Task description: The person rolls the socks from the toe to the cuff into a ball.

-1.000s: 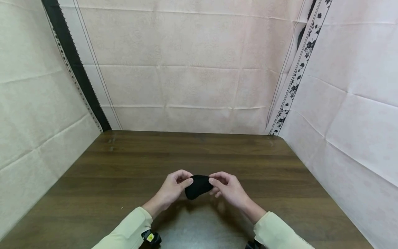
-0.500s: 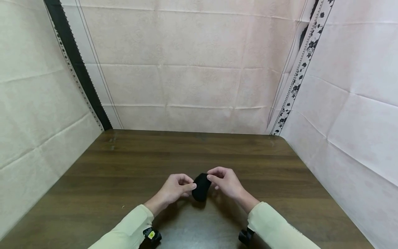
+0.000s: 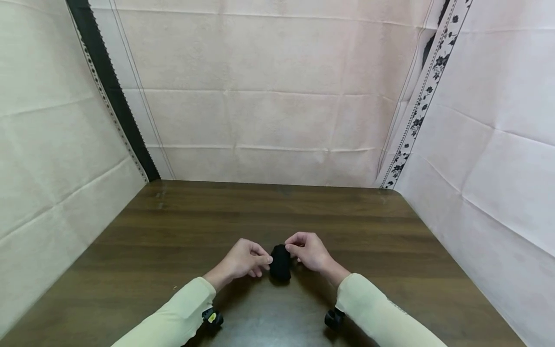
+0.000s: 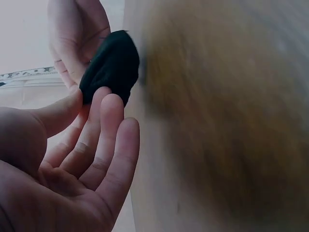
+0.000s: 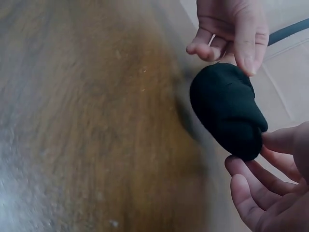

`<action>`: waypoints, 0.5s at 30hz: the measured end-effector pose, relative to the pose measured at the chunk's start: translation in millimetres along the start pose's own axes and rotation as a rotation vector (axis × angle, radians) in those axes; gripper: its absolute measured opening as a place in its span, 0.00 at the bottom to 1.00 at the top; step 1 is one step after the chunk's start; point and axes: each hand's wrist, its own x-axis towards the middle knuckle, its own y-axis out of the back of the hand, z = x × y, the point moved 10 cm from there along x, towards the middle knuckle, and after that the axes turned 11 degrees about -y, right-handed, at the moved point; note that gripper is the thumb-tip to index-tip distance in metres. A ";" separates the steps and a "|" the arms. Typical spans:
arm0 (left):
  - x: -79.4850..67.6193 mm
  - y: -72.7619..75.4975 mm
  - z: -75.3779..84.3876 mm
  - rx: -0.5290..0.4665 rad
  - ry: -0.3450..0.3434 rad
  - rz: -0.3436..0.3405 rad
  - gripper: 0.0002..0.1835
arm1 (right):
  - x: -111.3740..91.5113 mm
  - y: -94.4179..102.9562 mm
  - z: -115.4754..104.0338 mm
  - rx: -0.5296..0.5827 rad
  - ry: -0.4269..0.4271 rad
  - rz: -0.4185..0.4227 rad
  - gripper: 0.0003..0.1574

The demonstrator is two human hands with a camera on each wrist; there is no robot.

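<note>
A small, rounded piece of black cloth (image 3: pixel 281 264), soft and folded over on itself like a rolled sock, is held just above the table between both hands. My left hand (image 3: pixel 247 260) pinches its left edge between thumb and fingers; the other fingers of that hand (image 4: pixel 82 159) spread loosely below in the left wrist view. On the opposite side, my right hand (image 3: pixel 310 251) pinches the upper right edge. A crease and a tucked fold show on the black cloth (image 5: pixel 224 104) in the right wrist view. Its exact kind cannot be told.
The brown wooden table (image 3: pixel 277 207) reaches back to a pale hanging cloth (image 3: pixel 277 120). More pale cloth closes the left and right sides. A tiny light scrap (image 3: pixel 175 287) lies left of my left forearm. Dark wrist cameras (image 3: pixel 212 316) hang under both sleeves.
The black cloth has turned from lying sideways to standing lengthwise and looks narrower. My right hand has shifted left and slightly away from me; both hands have kept near the cloth throughout.
</note>
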 end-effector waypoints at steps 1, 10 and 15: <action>-0.1 -0.7 -0.6 0.008 -0.001 -0.006 0.07 | 0.0 -1.2 1.1 -0.009 0.000 -0.005 0.03; -2.7 -0.1 -1.4 0.137 -0.027 -0.058 0.12 | -6.5 1.6 -1.1 -0.083 0.039 0.023 0.06; -5.6 23.3 8.5 0.298 -0.051 0.019 0.15 | -16.1 20.5 -10.2 -0.295 0.123 0.118 0.07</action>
